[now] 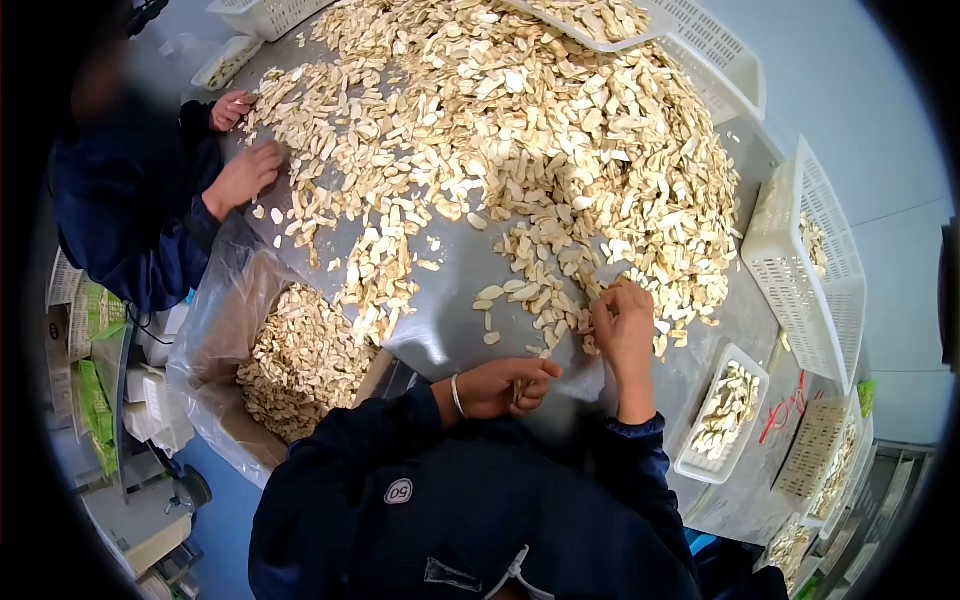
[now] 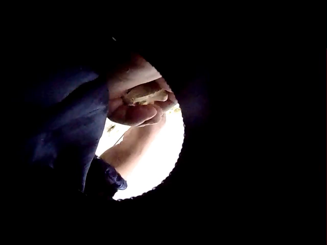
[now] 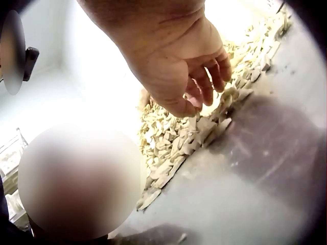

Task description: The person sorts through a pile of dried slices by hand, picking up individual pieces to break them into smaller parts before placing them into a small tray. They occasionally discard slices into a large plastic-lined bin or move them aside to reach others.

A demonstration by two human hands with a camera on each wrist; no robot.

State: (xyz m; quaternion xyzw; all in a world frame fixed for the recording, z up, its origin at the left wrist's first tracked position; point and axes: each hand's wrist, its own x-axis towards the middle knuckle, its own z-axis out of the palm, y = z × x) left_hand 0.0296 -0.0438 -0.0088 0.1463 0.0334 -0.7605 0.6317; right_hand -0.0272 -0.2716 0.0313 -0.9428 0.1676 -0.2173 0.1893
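Observation:
A broad heap of pale, dried-looking slices [image 1: 520, 110] covers much of the metal table [image 1: 450, 260]. My left hand [image 1: 500, 388] is close to my body at the table's near edge, its fingers curled around a few slices [image 2: 145, 93], seen in the left wrist view. My right hand [image 1: 626, 315] reaches down to the near edge of the heap. In the right wrist view its loosely bent fingers [image 3: 202, 84] hang apart over the slices, the thumb tip close beside them. Some slices lie spread just left of this hand.
A lined box of slices [image 1: 300, 365] stands at the table's left edge. Right of me lie a small white tray of slices [image 1: 722, 415] and a red cord [image 1: 785, 408]. White perforated baskets [image 1: 810, 265] line the right side. Another person's hands [image 1: 245, 177] work at the left.

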